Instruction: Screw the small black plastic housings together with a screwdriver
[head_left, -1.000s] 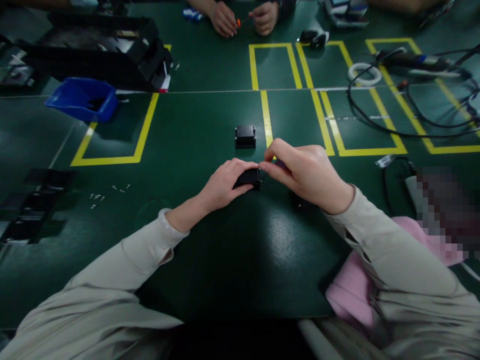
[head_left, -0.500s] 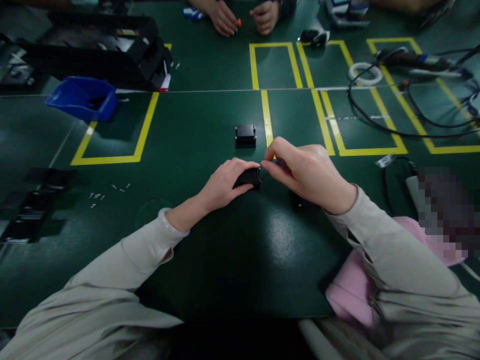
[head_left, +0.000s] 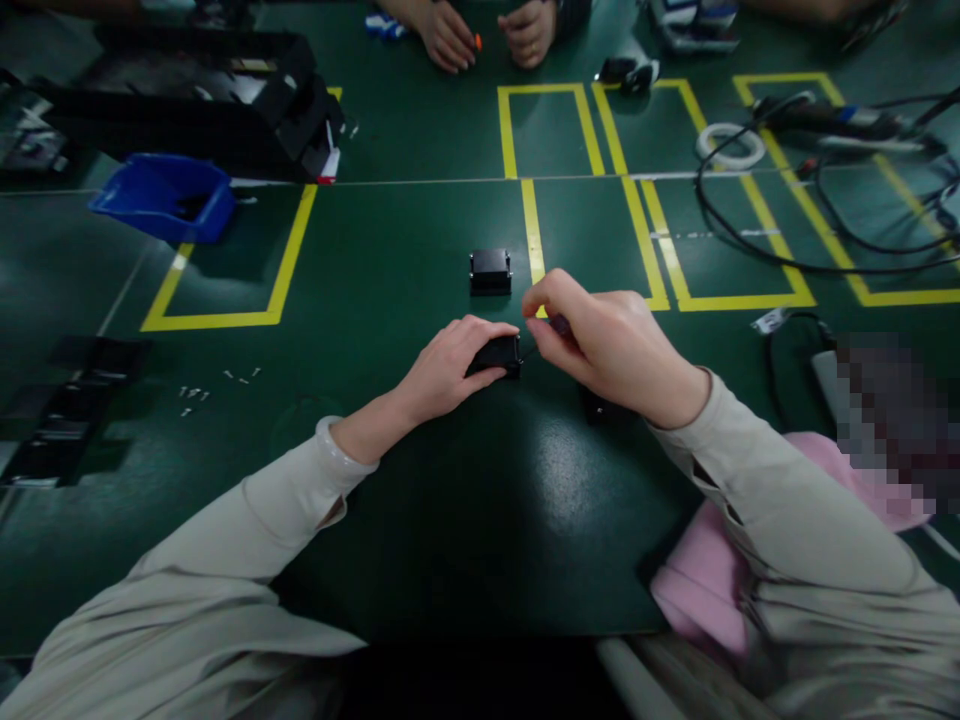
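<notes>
My left hand [head_left: 454, 365] is wrapped round a small black block [head_left: 499, 354] and pins it to the green table. My right hand [head_left: 600, 335] is closed on a screwdriver [head_left: 559, 325]; its dark handle mostly hides in the fingers. The thin shaft points at the block's right end, where small screws show. A second black block [head_left: 490, 272] with screws at its corners stands just beyond my left hand. Another dark part [head_left: 600, 408] lies under my right wrist, mostly covered.
Loose screws [head_left: 195, 393] and black parts [head_left: 64, 410] lie at left. Behind them are a blue bin [head_left: 165, 195] and a black rack [head_left: 187, 110]. Cables [head_left: 720, 215], a white ring [head_left: 731, 147] and a pink cloth [head_left: 705, 580] are at right. Another person's hands [head_left: 450, 38] rest opposite.
My right hand's thumb and forefinger have shifted slightly round the screwdriver handle, and more of it shows. The left hand and the block stay in place.
</notes>
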